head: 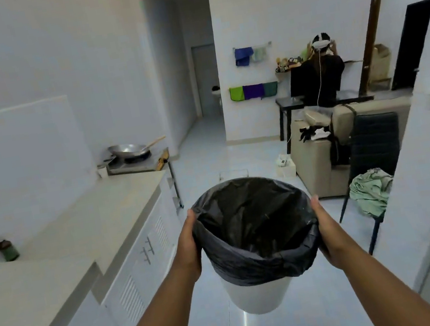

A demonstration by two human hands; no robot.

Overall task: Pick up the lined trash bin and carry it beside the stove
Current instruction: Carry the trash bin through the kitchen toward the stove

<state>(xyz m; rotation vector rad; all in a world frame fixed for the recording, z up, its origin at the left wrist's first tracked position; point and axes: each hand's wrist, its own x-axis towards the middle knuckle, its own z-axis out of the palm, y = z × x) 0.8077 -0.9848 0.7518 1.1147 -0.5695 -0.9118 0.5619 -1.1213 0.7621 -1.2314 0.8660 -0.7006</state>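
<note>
A white trash bin (255, 295) lined with a black bag hangs in the air in front of me, above the pale tiled floor. My left hand (188, 246) presses against its left side at the rim. On the opposite side my right hand (328, 232) grips the bag-covered rim. The bin looks empty inside. Far ahead on the left, the stove (136, 162) stands on a metal stand at the end of the counter, with a steel wok (128, 150) on it.
A long counter (96, 212) with white cabinets runs along the left. A dark chair (374, 146) with a green cloth, a beige sofa (320, 161) and a small white box (284, 165) stand to the right. A person stands at a black table (288, 102) far back. A corridor opens straight ahead.
</note>
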